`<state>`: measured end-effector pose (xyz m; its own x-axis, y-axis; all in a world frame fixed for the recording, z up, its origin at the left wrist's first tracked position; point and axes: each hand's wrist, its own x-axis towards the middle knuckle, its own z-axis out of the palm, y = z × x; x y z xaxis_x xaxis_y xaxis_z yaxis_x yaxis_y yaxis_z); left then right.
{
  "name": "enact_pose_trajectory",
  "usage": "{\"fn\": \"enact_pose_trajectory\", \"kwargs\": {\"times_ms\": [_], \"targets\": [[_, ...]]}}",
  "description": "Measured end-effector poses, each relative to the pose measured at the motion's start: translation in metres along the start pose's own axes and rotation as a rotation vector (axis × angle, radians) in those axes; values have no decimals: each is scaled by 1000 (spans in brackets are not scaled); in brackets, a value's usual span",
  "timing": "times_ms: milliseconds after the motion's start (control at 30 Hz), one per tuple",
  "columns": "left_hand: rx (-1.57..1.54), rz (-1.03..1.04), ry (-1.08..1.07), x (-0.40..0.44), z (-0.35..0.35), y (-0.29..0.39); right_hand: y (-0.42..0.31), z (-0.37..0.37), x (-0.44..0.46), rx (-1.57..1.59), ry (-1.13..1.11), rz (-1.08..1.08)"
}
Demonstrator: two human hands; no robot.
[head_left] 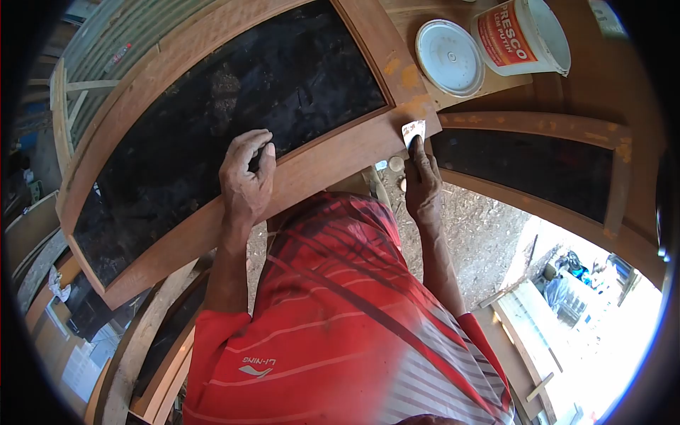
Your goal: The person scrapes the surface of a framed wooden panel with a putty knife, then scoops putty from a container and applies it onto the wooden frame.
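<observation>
A wooden frame with a dark inset panel [234,85] lies slanted in front of me, its near rail crossing above my lap. My right hand [423,180] is closed on a small folded piece of sandpaper [413,130], pale with printing on its back, against the rail's right end. Orange-brown patches mark the wood around that corner. Over the near rail and the dark panel's edge is my left hand [248,173], loosely curled, with a gap between thumb and fingers and nothing visible in it. Whether its underside touches the frame I cannot tell.
A white putty bucket [517,39] lies tipped beside a round white lid [450,58] at the upper right. Another dark-panelled wooden frame [524,166] is on the right. Wooden pieces [152,340] stand at lower left. Bare ground [474,219] shows below.
</observation>
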<state>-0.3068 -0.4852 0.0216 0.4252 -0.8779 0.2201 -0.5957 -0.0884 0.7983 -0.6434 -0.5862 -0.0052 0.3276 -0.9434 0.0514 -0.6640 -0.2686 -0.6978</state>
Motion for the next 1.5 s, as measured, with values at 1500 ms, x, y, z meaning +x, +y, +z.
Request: {"fn": "enact_pose_trajectory", "kwargs": {"times_ms": [1500], "targets": [[-17, -14, -28, 0, -4, 0, -16, -53, -18, 133, -100, 377]]}}
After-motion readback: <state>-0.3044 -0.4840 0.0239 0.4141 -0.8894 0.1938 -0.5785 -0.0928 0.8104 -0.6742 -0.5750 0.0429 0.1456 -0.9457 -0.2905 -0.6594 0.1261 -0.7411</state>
